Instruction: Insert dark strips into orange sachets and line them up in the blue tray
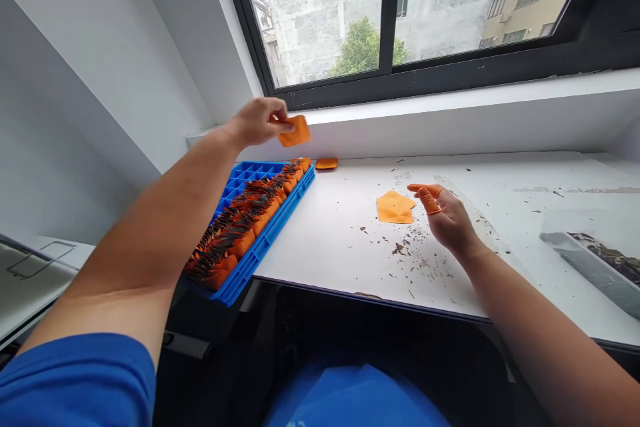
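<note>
Left grip (261, 122)'s pinching a thin orange square (296, 131), right grip (447, 217)'s hovering loosely spread beside a flat orange sheet (393, 207).

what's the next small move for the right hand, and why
Probably reach left and pinch the flat orange piece on the white table: the right hand seems empty, its orange-covered fingertips just beside that piece, while the left hand already holds a square orange piece.
</note>
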Demonstrator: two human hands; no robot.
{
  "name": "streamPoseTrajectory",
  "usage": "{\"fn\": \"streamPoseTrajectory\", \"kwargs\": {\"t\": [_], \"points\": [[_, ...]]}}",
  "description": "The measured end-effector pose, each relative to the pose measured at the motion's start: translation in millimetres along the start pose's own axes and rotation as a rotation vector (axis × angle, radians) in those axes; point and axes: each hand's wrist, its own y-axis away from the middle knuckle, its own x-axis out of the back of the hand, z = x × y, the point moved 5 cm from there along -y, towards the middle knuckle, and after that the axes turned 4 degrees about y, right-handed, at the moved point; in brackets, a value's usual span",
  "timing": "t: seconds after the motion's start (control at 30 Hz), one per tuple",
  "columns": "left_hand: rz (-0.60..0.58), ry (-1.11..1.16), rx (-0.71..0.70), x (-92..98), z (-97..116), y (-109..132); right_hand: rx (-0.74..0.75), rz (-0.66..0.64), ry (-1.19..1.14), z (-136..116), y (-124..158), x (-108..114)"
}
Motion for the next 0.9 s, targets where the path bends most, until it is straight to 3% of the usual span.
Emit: {"fn": "streamPoseTrajectory", "kwargs": {"t": [0.07,0.13,0.23,0.33,0.5,0.57,0.73,0.83,0.9], "points": [[-0.036,-0.017,0.204,-0.2,-48.7,15.5,-0.015,-0.024,0.017,0.3,0.1,-1.6],[-0.117,-0.008,0.318,-12.0,-85.7,33.1,-0.039,-0.042,0.034,2.2,0.3,-2.8],[-0.26,-0.021,0.375,-36.5,-122.4,52.4,-0.084,-0.083,0.068,7.7,1.1,-5.5],[-0.249,-0.015,0.399,-50.3,-145.8,57.3,-0.125,-0.128,0.111,14.1,2.2,-8.2],[-0.112,0.204,0.446,-59.1,-166.7,56.1,-0.151,-0.174,0.156,17.4,3.4,-9.8],[-0.186,0.244,0.473,-66.7,-168.7,60.5,-0.147,-0.2,0.169,16.6,3.8,-10.7],[-0.527,0.271,0.603,-88.1,-166.5,80.9,-0.158,-0.283,0.187,15.7,7.1,-14.0],[-0.6,0.309,0.706,-93.5,-165.4,86.5,-0.186,-0.316,0.205,16.3,9.0,-15.6],[-0.62,0.329,0.701,-95.3,-162.4,85.0,-0.207,-0.332,0.209,16.9,9.7,-16.7]]}}
